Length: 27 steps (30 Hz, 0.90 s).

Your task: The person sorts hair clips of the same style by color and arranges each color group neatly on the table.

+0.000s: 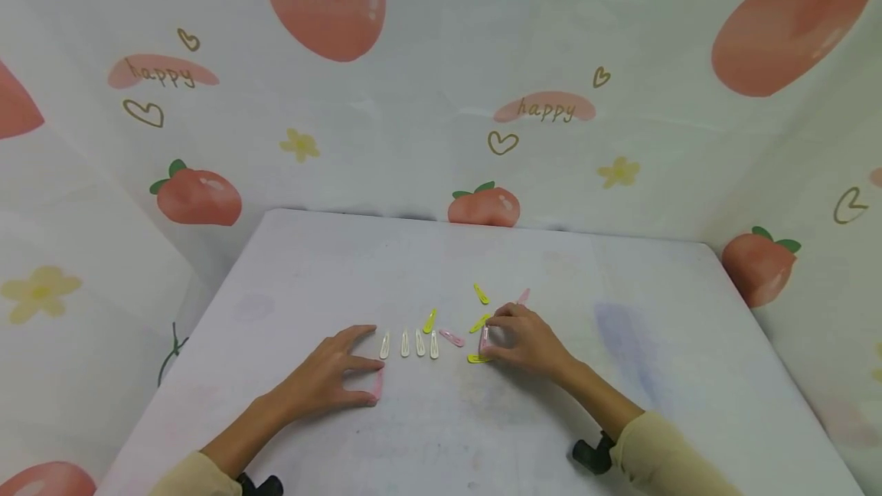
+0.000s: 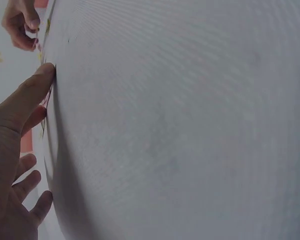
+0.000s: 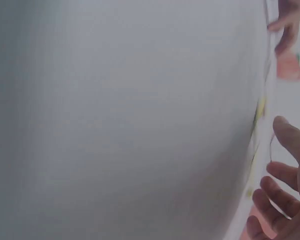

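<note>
In the head view my left hand [image 1: 329, 373] has its thumb and a finger at the two ends of a pink hair clip [image 1: 378, 384], close on the tabletop. My right hand [image 1: 529, 339] pinches another pink hair clip [image 1: 485, 337] lengthwise between thumb and index finger. The right wrist view shows this held clip [image 3: 271, 148] as a thin line between the fingertips, above the table. Several white hair clips [image 1: 419, 343] stand in an upright row between the hands. A yellow hair clip [image 1: 477, 359] lies just below the right hand's clip.
Beside the row lie a loose pink clip [image 1: 451, 337] and a yellow clip [image 1: 430, 321]. Further yellow clips [image 1: 480, 294] and a pink clip [image 1: 524, 296] are around the right hand. The white table [image 1: 468, 442] meets a fruit-printed cloth [image 1: 413, 136] at the back.
</note>
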Each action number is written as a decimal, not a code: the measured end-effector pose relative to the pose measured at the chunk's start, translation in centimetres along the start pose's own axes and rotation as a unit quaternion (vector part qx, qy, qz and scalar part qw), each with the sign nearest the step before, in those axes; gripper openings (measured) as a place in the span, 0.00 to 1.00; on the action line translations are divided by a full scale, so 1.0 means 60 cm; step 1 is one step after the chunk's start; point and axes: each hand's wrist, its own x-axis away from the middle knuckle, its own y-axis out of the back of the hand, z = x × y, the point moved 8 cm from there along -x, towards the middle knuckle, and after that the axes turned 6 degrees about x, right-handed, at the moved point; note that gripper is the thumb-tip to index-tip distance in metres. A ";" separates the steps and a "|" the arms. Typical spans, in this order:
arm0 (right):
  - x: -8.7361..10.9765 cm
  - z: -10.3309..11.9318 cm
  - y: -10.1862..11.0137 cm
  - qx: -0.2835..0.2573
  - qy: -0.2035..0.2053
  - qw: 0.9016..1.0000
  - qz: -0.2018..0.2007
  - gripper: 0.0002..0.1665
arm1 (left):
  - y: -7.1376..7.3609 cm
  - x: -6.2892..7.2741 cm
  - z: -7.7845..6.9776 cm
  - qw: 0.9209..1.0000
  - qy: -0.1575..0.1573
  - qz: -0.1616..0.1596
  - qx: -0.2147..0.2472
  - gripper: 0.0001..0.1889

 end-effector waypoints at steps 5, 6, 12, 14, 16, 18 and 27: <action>-0.002 0.069 -0.013 0.017 0.092 0.996 -0.009 0.24 | -0.004 -0.001 0.005 1.000 0.022 0.008 0.009 0.28; -0.002 0.084 -0.016 0.020 0.109 0.994 -0.010 0.24 | -0.005 -0.001 0.006 1.000 0.024 0.008 0.011 0.28; -0.006 0.159 -0.046 0.042 0.147 0.988 0.016 0.25 | -0.006 -0.001 0.009 0.999 0.025 0.004 0.021 0.27; -0.011 0.174 -0.055 0.043 0.141 0.989 0.034 0.26 | -0.006 -0.002 0.010 1.000 0.022 0.002 0.021 0.27; -0.018 0.185 -0.062 0.044 0.133 0.989 0.046 0.27 | -0.007 -0.002 0.012 1.000 0.019 0.001 0.023 0.27; -0.025 0.193 -0.069 0.048 0.128 0.989 0.055 0.27 | -0.007 -0.002 0.012 1.000 0.016 0.000 0.021 0.27; -0.033 0.214 -0.094 0.072 0.135 0.985 0.079 0.26 | -0.004 -0.003 0.012 1.000 0.012 0.004 0.024 0.29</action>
